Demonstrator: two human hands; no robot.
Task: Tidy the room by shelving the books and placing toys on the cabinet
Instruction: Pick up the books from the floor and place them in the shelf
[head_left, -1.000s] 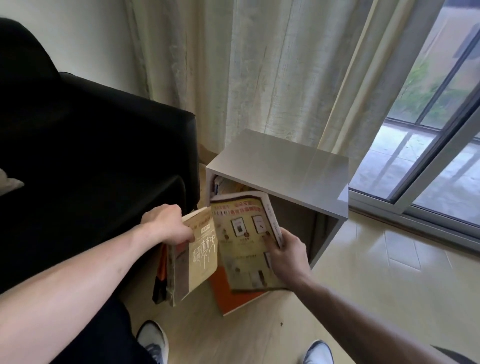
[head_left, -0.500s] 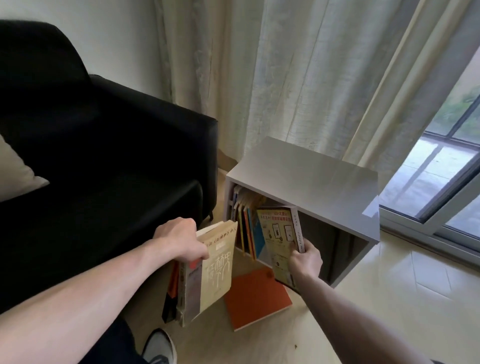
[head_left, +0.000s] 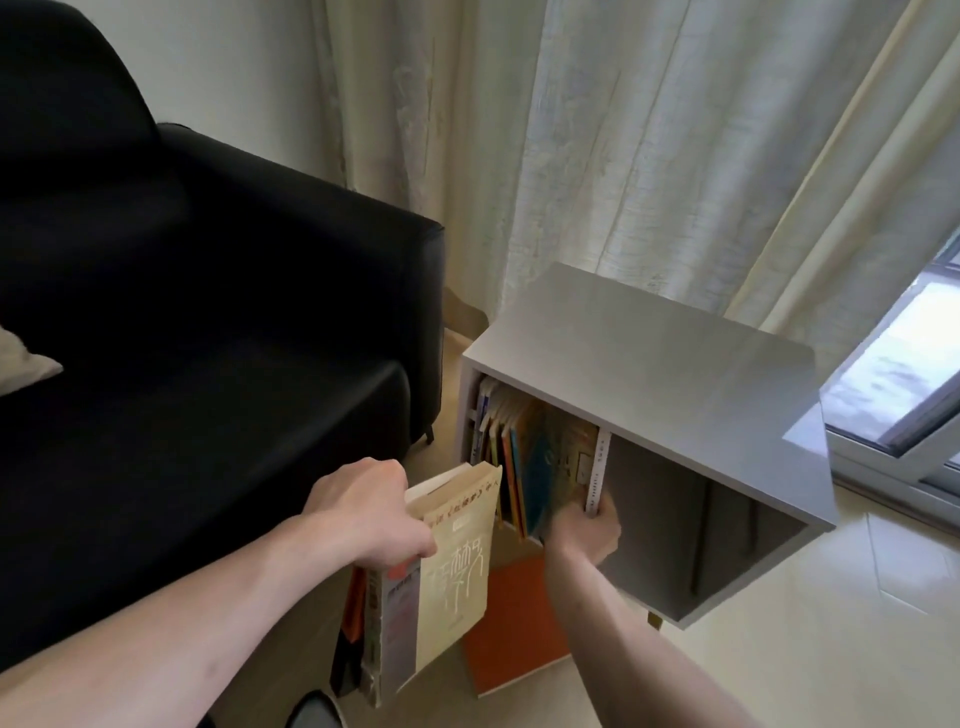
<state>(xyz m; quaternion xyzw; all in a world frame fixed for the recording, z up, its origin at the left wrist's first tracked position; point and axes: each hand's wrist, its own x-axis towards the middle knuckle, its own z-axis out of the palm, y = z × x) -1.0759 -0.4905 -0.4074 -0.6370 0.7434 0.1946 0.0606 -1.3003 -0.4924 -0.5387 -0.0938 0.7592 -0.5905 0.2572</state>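
Nearest me, at about 7 o'clock, my left hand (head_left: 371, 512) is curled tight over the top edges of a stack of books (head_left: 415, 597), gripping them upright with the cream-covered book facing me. Just past it, at 6 o'clock, an orange book (head_left: 511, 623) lies flat on the floor (head_left: 831, 649) in front of the cabinet (head_left: 649, 353). At about 5 o'clock my right hand (head_left: 584, 530) pinches the lower corner of a white-spined book (head_left: 597, 470), fingers wrapped under it; the book stands upright inside the cabinet, touching the right end of the row of shelved books (head_left: 511, 457) in the left part of the opening. Farther off, the black sofa (head_left: 208, 312) fills 9 to 11 o'clock and the pale curtain (head_left: 597, 156) hangs at 12 to 2 o'clock
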